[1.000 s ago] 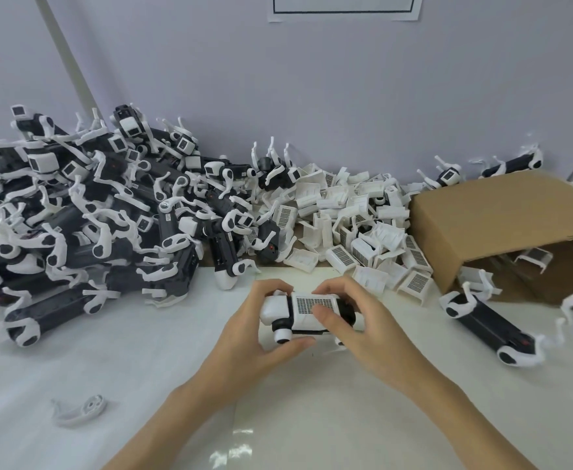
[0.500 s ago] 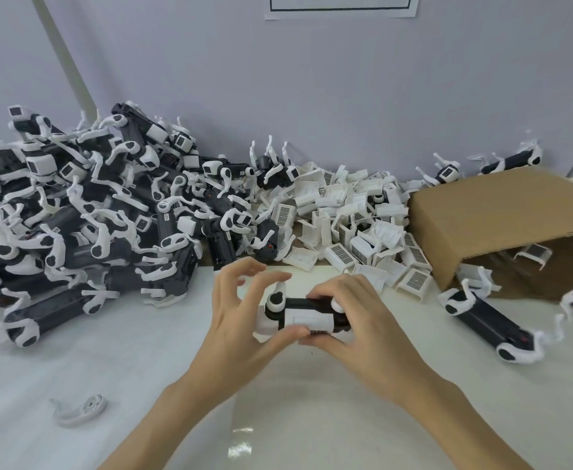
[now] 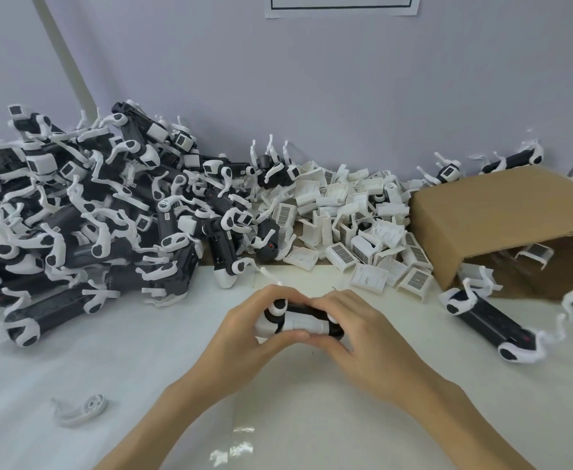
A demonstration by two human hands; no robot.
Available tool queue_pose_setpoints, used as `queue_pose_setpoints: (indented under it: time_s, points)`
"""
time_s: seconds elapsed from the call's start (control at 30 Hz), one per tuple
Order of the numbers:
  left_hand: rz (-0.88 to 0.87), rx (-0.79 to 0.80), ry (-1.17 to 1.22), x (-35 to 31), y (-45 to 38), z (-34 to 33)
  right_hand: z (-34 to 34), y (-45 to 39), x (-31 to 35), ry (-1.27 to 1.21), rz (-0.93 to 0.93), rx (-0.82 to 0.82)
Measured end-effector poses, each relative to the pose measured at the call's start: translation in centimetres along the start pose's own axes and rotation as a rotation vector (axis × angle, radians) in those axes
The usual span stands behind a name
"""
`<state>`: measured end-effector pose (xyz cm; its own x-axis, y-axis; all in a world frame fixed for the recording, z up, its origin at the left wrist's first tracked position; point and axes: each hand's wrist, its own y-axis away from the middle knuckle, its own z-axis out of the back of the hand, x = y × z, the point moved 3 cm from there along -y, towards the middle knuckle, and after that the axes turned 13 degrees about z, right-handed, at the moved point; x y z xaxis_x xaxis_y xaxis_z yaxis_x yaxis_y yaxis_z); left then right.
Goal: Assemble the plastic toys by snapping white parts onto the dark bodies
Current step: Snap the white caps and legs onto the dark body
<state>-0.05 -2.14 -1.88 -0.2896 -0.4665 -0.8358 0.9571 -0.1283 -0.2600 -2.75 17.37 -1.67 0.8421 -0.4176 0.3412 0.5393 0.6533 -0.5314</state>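
Both hands are wrapped around one toy (image 3: 298, 318), held just above the white table (image 3: 74, 368) in the middle of the view. The left hand (image 3: 244, 330) curls its fingers over the toy's left end, thumb underneath, and the right hand (image 3: 356, 334) curls over the right end. The two thumbs meet along the toy's near lower edge and squeeze up against a white part (image 3: 303, 323) that sits on the dark body (image 3: 300, 308). The fingers are closed tight on the toy, not spread.

The toy's long axis runs left to right, straight across between the two palms, so neither hand is nearer; each holds its own end. The pressing looks to run from thumbs toward fingertips, across that axis. I'd guess the white part is being seated; whether it has clicked home cannot be told.

Out from the toy, the table toward the person is bare, giving room to lower or turn it. Left of the toy and further back rises a big heap of finished toys (image 3: 91, 215). Directly behind it lies a pile of loose white parts (image 3: 356, 225), within easy reach. To the toy's right a cardboard box (image 3: 502, 218) lies tipped, with another toy (image 3: 492, 323) in front of it. Near left of the toy, a lone white leg piece (image 3: 81, 408) lies on the table.
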Motion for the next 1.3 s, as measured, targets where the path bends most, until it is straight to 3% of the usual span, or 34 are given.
queue_pose_setpoints:
  time_s: [0.27,0.43,0.53,0.63,0.93,1.03,1.1,1.17,1.3]
  points:
    - [0.037,-0.060,-0.005,0.0,-0.2,0.5,0.6,-0.2,0.3,0.005,-0.010,-0.074]
    - [0.075,-0.093,0.037,0.7,-0.4,1.5,0.3,0.3,-0.3,-0.308,-0.169,-0.177]
    - [0.131,-0.033,0.084,1.1,-0.1,0.9,-0.2,0.2,0.0,-0.421,-0.206,-0.137]
    - [0.160,-0.014,0.172,1.2,0.1,0.1,-0.9,0.1,0.3,-0.364,-0.266,-0.051]
    - [0.104,-0.052,0.283,-0.2,-0.3,-0.4,-0.3,0.0,0.2,-0.262,-0.258,-0.111]
    - [0.288,-0.152,0.436,0.1,-0.5,0.1,0.2,-0.3,0.8,-0.031,-0.110,-0.074]
    - [0.421,-0.130,0.517,0.6,-0.4,0.3,0.5,-0.3,0.9,0.122,-0.066,-0.050]
    - [0.434,-0.059,0.421,0.7,-0.2,0.4,0.6,-0.1,0.5,0.141,-0.090,-0.087]
    - [0.258,-0.094,0.052,1.1,-0.3,1.8,0.7,0.2,-0.5,-0.058,-0.217,-0.101]
